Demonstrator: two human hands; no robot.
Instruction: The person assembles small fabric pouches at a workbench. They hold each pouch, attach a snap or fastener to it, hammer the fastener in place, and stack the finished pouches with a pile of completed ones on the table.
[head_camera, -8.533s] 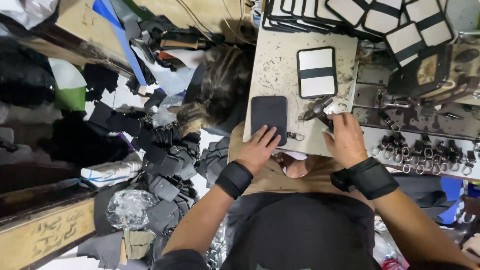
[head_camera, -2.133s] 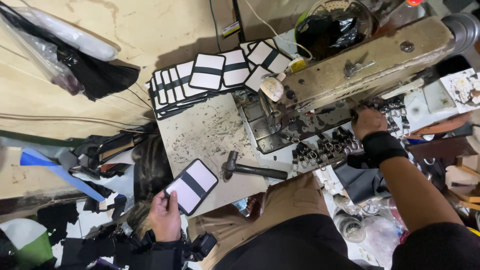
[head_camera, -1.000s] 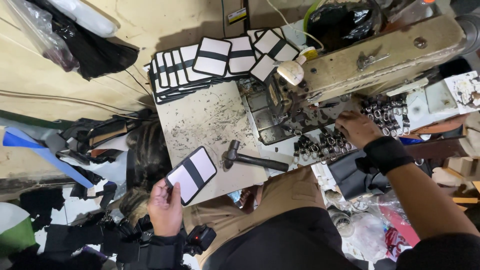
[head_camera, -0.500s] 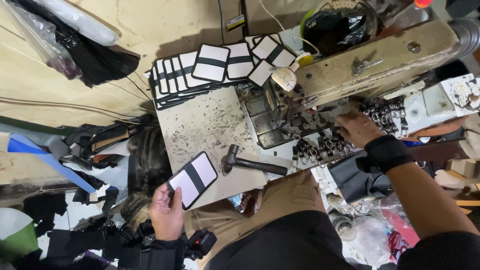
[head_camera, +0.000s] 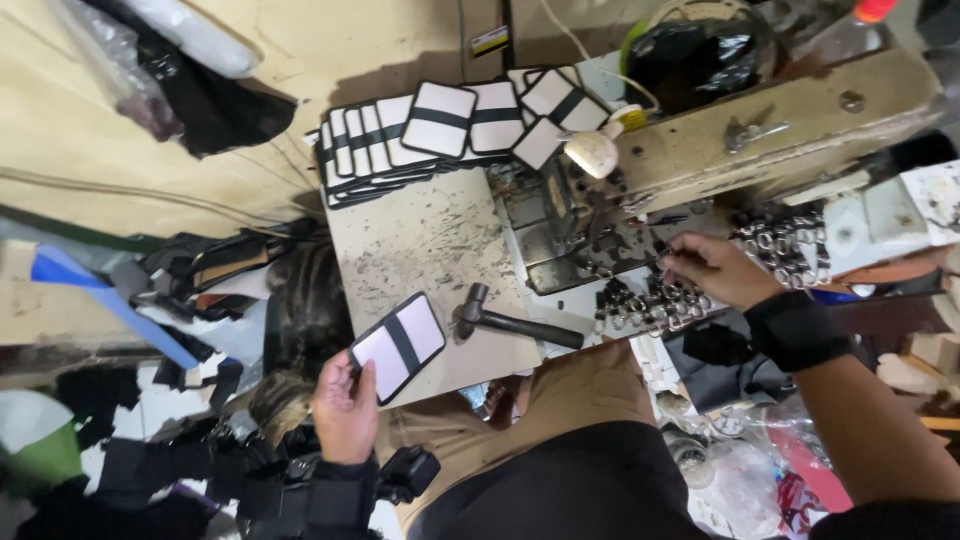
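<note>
My left hand (head_camera: 345, 408) grips a flat white rectangular piece with a black border and a black centre stripe (head_camera: 398, 345) at the near left edge of a scuffed work board (head_camera: 420, 250). My right hand (head_camera: 712, 270), wearing a black wrist strap, pinches a small dark part beside a heap of metal rings and clips (head_camera: 650, 300) on the bed of an old sewing machine (head_camera: 770, 120). A hammer (head_camera: 515, 322) lies on the board between my hands. A stack of matching white-and-black pieces (head_camera: 420, 135) fans across the far end of the board.
Black fabric scraps and straps (head_camera: 200, 280) pile up on the left. A blue strip (head_camera: 110, 310) lies near them. More metal rings (head_camera: 790, 240) sit right of my right hand. A dark round object (head_camera: 700, 50) stands behind the machine.
My right hand has drawn back slightly from the rings and now pinches a small part. My left hand still holds the striped piece, shifted a little.
</note>
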